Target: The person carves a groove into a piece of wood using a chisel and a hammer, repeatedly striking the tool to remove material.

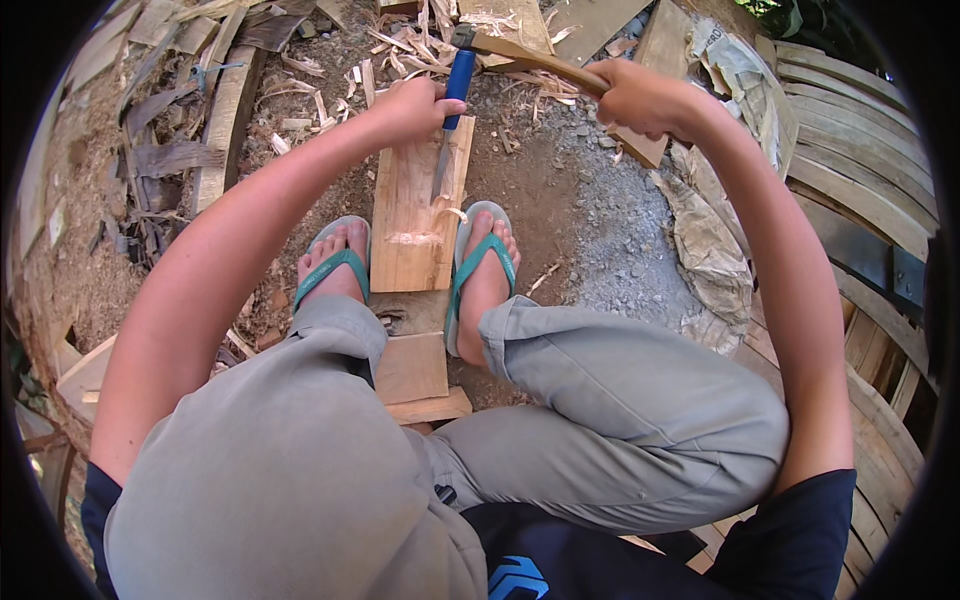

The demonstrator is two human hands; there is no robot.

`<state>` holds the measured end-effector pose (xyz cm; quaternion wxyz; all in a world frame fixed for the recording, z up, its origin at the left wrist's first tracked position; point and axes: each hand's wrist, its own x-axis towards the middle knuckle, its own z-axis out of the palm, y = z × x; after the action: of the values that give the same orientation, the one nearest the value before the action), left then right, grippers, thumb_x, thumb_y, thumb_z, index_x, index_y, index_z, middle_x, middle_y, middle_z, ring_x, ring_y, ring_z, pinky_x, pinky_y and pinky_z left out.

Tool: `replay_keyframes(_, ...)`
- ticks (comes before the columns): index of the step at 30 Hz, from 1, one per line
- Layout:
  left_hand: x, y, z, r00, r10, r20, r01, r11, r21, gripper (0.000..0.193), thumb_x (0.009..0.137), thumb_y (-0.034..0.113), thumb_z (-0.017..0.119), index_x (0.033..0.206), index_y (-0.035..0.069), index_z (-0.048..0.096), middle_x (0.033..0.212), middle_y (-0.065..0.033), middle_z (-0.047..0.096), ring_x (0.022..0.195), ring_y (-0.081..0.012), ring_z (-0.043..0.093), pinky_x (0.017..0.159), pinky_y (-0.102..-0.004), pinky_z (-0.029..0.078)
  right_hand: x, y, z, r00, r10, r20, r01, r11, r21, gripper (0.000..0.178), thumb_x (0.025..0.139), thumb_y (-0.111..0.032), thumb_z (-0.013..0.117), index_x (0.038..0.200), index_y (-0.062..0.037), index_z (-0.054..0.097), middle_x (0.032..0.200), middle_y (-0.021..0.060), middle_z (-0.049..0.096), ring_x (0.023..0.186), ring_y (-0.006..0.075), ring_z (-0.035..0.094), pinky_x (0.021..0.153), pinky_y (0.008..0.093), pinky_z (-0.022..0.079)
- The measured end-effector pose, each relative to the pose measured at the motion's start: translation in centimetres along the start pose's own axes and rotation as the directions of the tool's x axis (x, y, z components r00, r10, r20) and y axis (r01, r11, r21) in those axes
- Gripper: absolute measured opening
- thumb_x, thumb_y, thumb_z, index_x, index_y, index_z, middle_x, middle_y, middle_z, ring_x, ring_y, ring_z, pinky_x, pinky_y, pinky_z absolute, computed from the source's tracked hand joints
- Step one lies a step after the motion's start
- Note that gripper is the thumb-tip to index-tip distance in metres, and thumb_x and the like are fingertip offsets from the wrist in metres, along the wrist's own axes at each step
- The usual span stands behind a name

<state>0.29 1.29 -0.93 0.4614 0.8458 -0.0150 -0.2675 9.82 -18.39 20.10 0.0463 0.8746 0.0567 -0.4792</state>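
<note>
My left hand (415, 108) is closed round the blue handle of a chisel (460, 88). The chisel's steel blade slants down onto a wooden board (405, 240), where a thin curl of wood (458, 214) lifts beside the tip. My right hand (645, 97) grips the wooden handle of a hammer (540, 62). The hammer's dark head is right at the top end of the chisel handle; I cannot tell if they touch. A pale rough patch crosses the board near its close end. My sandalled feet stand on either side of the board.
Wood shavings (400, 45) litter the ground at the far side. Offcuts and a plank (232, 120) lie at the left. Grey gravel (615, 225) and a crumpled paper sack (710, 235) are at the right, beside stacked slats (850, 150). Short wood blocks (412, 365) lie between my legs.
</note>
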Motion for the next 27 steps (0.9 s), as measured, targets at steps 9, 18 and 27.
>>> replay_keyframes(9,0.2,-0.4,0.0,0.999,0.002,0.041,-0.001,1.0,-0.027,0.047,0.099,0.048,0.062,0.109,0.004,0.075,0.093,-0.0179,0.074,0.089,-0.0336,0.073,0.082,-0.0447,0.054,-0.9,-0.2,2.2,0.981,-0.061,-0.183,0.074,0.995,0.064,0.009,0.089,-0.002,0.05,0.099,-0.0033,0.052,0.071,0.0055,0.051,0.065,0.0188,0.052,0.06,0.0385,0.043)
replay_keyframes(18,-6.3,1.5,-2.7,0.9,0.346,0.264,-0.296,0.932,-0.212,0.044,0.085,0.043,0.08,0.107,0.005,0.076,0.082,-0.0066,0.067,0.077,-0.0173,0.059,0.071,-0.032,0.048,-2.1,0.7,3.0,0.994,0.042,-0.102,-0.005,0.938,0.346,0.016,0.09,-0.007,0.06,0.097,-0.0107,0.046,0.069,-0.004,0.042,0.052,0.0078,0.042,0.042,0.0285,0.033)
replay_keyframes(27,-2.3,0.0,0.1,0.965,0.097,-0.243,-0.106,0.994,-0.024,0.035,0.092,0.031,0.074,0.111,0.002,0.073,0.093,-0.0141,0.074,0.087,-0.0286,0.072,0.077,-0.0411,0.053,-1.0,3.6,0.0,0.98,-0.077,-0.181,0.104,0.984,0.144,0.016,0.09,-0.011,0.061,0.094,-0.0103,0.045,0.068,-0.0036,0.042,0.05,0.007,0.04,0.043,0.0287,0.035)
